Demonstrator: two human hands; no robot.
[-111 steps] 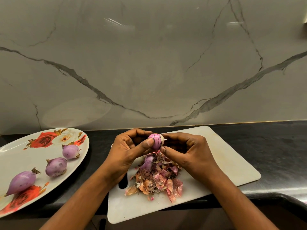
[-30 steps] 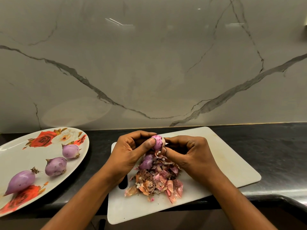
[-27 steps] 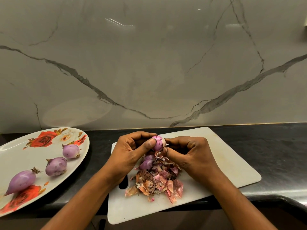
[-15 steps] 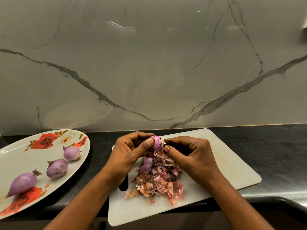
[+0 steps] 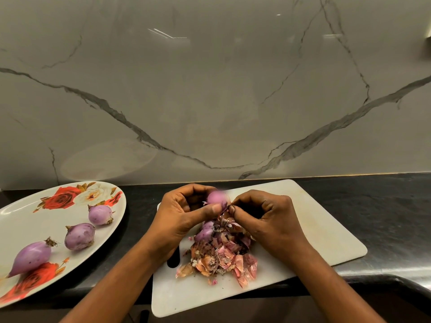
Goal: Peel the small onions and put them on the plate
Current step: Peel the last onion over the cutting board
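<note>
Three peeled onions (image 5: 79, 236) lie on the flowered plate (image 5: 23, 220), which sits on the dark table (image 5: 384, 206) to the left of the cutting board (image 5: 314, 229), so that share of the job looks done. Above the far-left part of the board, the left hand (image 5: 182, 220) holds a fourth onion (image 5: 217, 198), its fingers (image 5: 210, 209) curled round it with the thumb pressed on the near side. The right hand (image 5: 268, 220), over the middle of the board, has its fingers (image 5: 235, 207) pinched on a strip of skin (image 5: 224, 211) at that onion's end. The onion looks mostly bare and pink, though it is blurred, so I judge this peel nearly finished, with only the trip to the plate left for it. On the board below the hands lies a heap of skins (image 5: 221, 257), and at its upper left edge at least one more onion (image 5: 204, 233) shows, seemingly waiting its turn. Whether others hide under the skins cannot be told.
</note>
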